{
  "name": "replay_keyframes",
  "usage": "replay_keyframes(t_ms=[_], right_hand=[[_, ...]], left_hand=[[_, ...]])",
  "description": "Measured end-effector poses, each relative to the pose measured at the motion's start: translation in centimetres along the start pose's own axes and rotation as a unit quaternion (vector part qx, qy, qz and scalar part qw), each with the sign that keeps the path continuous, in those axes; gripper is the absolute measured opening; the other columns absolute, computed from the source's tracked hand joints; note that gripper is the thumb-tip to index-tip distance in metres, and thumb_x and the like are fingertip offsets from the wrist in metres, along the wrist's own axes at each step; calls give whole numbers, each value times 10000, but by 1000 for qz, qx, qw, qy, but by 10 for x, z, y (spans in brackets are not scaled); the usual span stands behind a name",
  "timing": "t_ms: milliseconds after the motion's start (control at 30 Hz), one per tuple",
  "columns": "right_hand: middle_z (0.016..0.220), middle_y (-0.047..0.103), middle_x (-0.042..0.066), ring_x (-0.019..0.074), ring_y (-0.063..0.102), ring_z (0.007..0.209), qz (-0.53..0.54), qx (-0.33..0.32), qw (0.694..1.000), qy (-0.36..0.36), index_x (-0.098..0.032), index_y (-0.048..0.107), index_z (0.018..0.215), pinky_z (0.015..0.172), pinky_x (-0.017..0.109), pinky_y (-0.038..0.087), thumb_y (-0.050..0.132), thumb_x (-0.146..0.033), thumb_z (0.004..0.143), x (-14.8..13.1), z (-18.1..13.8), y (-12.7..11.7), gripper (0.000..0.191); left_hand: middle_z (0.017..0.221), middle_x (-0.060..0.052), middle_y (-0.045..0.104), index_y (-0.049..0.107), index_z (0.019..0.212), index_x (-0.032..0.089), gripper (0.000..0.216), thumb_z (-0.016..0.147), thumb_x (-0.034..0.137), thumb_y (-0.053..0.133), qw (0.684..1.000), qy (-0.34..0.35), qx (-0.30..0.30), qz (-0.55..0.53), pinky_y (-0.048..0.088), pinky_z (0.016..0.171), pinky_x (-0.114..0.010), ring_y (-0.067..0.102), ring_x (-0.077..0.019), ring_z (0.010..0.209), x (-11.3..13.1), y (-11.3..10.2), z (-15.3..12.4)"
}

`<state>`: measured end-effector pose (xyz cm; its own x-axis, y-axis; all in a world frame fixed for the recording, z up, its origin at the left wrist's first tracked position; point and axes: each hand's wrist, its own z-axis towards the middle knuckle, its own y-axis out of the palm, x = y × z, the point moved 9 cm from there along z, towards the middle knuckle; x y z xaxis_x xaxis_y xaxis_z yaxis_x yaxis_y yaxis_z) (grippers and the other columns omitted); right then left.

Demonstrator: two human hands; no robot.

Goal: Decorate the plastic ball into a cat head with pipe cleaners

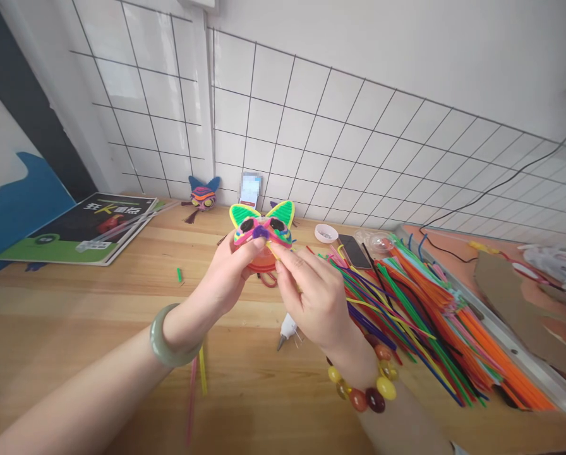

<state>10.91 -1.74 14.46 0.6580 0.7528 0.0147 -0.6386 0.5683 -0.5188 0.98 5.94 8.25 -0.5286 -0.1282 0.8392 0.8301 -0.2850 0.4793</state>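
Observation:
Held up above the table is a cat-face mask (283, 215) made of bright pipe cleaners. Its ears are green edged in yellow, the eyes dark, the nose purple, and the lower part is a red-orange rounded base. My left hand (226, 275) grips it from the left, with the thumb pressed just below the nose. My right hand (314, 287) is pinched at the mask's lower right, where a short yellow pipe cleaner (272, 250) shows at the fingertips. The rest of that piece is hidden by the fingers.
A hot glue gun (289, 325) lies below my hands. Many pipe cleaners (406, 309) spread across the right, near a phone (354, 251) and a small pink bowl (326, 233). A finished-looking mask (203, 194) leans at the wall. A book (88, 224) lies left.

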Motion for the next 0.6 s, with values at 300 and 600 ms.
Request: replay_keyframes(t_ms=[300, 600], right_hand=[[907, 766, 105, 182, 710, 768, 34, 29, 999, -2, -105, 690, 1123, 663, 316, 569, 550, -51, 944, -1, -2, -3, 234], [862, 729, 89, 161, 648, 707, -9, -10, 999, -32, -81, 685, 1178, 608, 302, 518, 490, -76, 976, -3, -1, 1, 281]], left_hand=[[871, -55, 736, 684, 956, 165, 226, 843, 358, 715, 1000, 5, 10, -3, 579, 691, -247, 699, -167, 777, 3, -1, -1], [925, -59, 752, 705, 930, 174, 225, 854, 385, 710, 1000, -15, 19, -20, 569, 706, -258, 703, -178, 804, -3, -6, 1]])
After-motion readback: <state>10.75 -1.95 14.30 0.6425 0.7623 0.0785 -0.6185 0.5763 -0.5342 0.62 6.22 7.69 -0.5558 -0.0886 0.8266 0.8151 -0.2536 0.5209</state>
